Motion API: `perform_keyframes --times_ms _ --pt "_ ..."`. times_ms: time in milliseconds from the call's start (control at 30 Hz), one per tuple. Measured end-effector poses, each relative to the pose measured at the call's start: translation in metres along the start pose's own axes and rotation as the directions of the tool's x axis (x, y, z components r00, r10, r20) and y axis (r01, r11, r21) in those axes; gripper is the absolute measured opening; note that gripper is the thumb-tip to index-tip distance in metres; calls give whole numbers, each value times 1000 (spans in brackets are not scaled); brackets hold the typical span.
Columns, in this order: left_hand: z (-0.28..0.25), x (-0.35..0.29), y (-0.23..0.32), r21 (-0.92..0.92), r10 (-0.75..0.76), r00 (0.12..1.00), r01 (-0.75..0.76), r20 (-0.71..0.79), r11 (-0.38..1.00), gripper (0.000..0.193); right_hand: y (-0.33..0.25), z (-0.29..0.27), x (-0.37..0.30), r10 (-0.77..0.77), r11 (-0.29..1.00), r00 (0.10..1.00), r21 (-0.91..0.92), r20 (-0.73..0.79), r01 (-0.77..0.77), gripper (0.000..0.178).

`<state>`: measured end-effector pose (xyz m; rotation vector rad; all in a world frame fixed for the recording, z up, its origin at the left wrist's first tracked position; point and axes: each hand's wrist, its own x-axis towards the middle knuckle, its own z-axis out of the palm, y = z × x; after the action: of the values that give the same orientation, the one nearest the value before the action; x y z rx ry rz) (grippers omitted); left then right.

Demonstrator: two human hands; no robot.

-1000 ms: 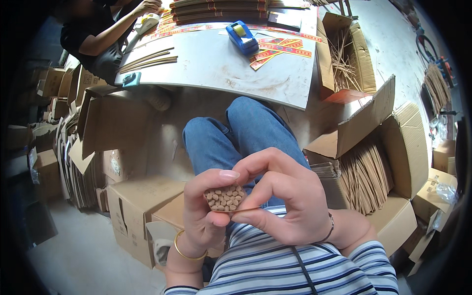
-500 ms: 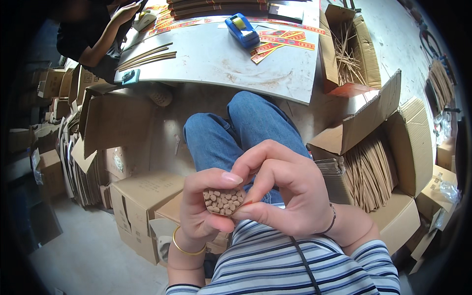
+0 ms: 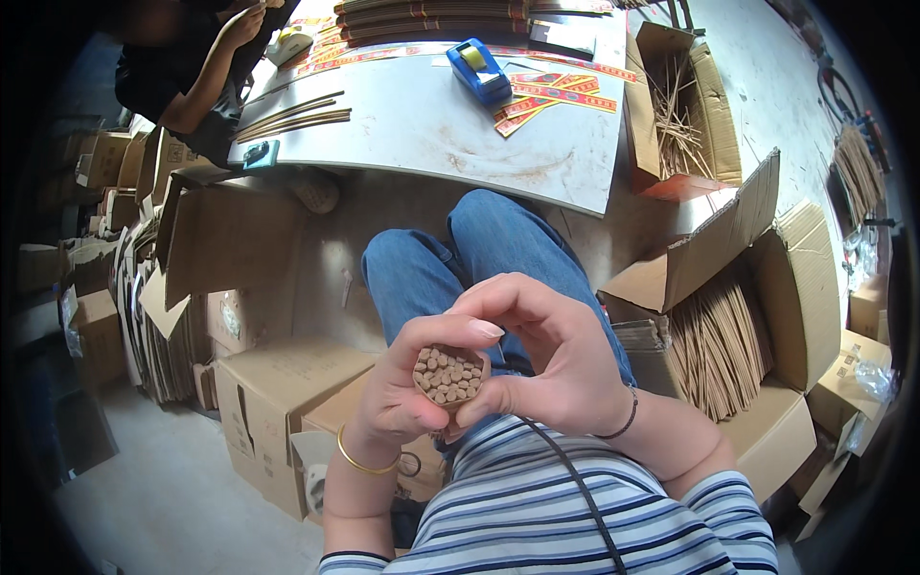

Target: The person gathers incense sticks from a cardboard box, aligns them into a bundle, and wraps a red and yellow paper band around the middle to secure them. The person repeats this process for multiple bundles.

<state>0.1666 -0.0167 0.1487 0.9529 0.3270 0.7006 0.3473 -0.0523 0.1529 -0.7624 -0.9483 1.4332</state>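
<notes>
My left hand [image 3: 398, 374] is wrapped around a bundle of brown incense sticks [image 3: 448, 376], whose cut ends face up toward me. A thin brown wrap or edge rings the bundle. From the other side my right hand [image 3: 556, 374] curls in, its thumb pressed against the bundle and its fingertips arched behind my left fingers. The length of the sticks below my hands is hidden. Both hands are above my lap.
Ahead stands a white table [image 3: 412, 125] with a blue tape dispenser [image 3: 479, 72], red-yellow paper strips [image 3: 565, 91] and loose sticks [image 3: 297, 117]. An open carton of sticks [image 3: 719, 335] is at my right, a closed carton [image 3: 287, 383] at my left. Another person [image 3: 192, 86] works at far left.
My right fingertips have moved from a pinch at the bundle's near right edge to a looser curl around it. The bundle has turned slightly, its end showing rounder.
</notes>
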Motion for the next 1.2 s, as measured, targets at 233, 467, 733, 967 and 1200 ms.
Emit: perform_keyframes --times_ms 233,467,733,967,1200 --pt "-1 23 6 305 49 997 -27 -63 952 72 10 -2 6 -41 996 989 -85 -143 29 33" --pt "-18 26 -1 154 7 994 10 -109 988 59 19 -5 24 23 991 981 -123 -193 -47 30" --pt "-59 51 -8 -32 -53 979 47 -199 998 55 33 -78 108 105 924 971 -339 -215 -175 28" --pt "-71 57 -9 -95 -79 978 62 -191 994 58 72 -165 231 286 760 738 -324 -611 -563 29" --pt "-81 56 -12 -168 -102 976 69 -194 983 60 65 -169 246 471 760 729 -192 -496 -621 20"
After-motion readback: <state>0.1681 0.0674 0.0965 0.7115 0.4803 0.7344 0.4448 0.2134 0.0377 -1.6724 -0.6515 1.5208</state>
